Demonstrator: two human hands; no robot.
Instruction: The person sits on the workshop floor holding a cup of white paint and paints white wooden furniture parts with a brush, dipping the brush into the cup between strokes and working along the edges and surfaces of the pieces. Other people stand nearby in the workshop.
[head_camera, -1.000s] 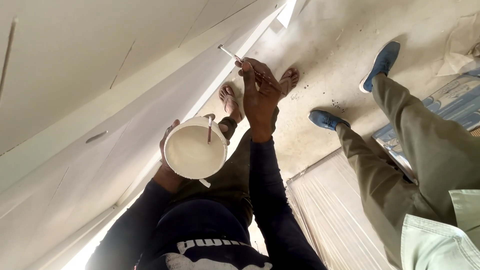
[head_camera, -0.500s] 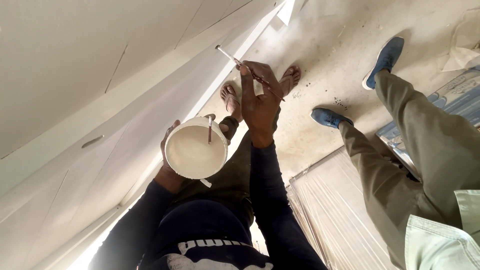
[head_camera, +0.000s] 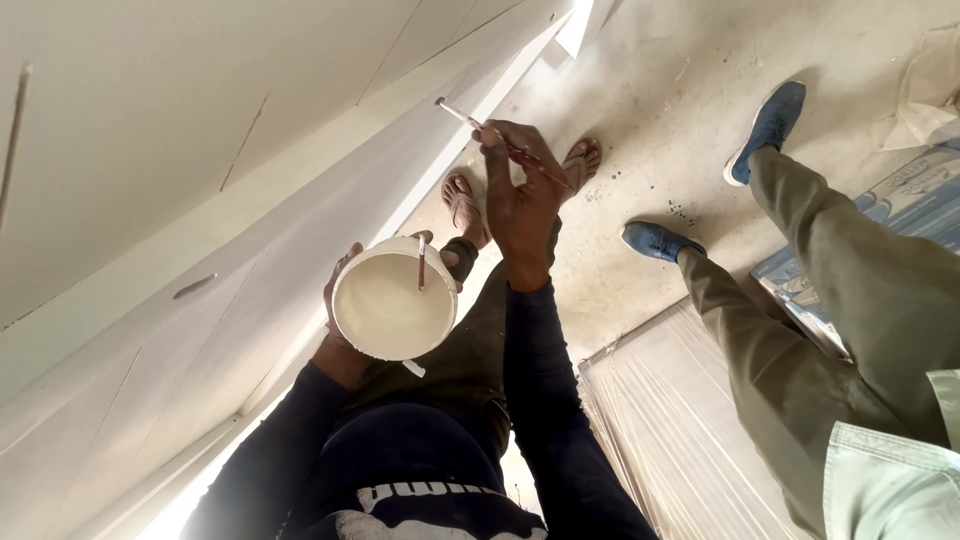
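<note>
Head: right hand (head_camera: 520, 205) pinches brush (head_camera: 490, 132); left hand (head_camera: 340, 300) cups paint tub (head_camera: 393, 300).

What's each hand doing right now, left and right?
Left hand: closed around a white paint tub.
Right hand: fingers pinched on a thin paintbrush, tip at the white wall panel.

The round tub (head_camera: 392, 305) looks like smooth white plastic, its paint glossy. The wall panel (head_camera: 200, 150) is matt, smooth white. The floor (head_camera: 680, 130) is rough, speckled concrete.
</note>
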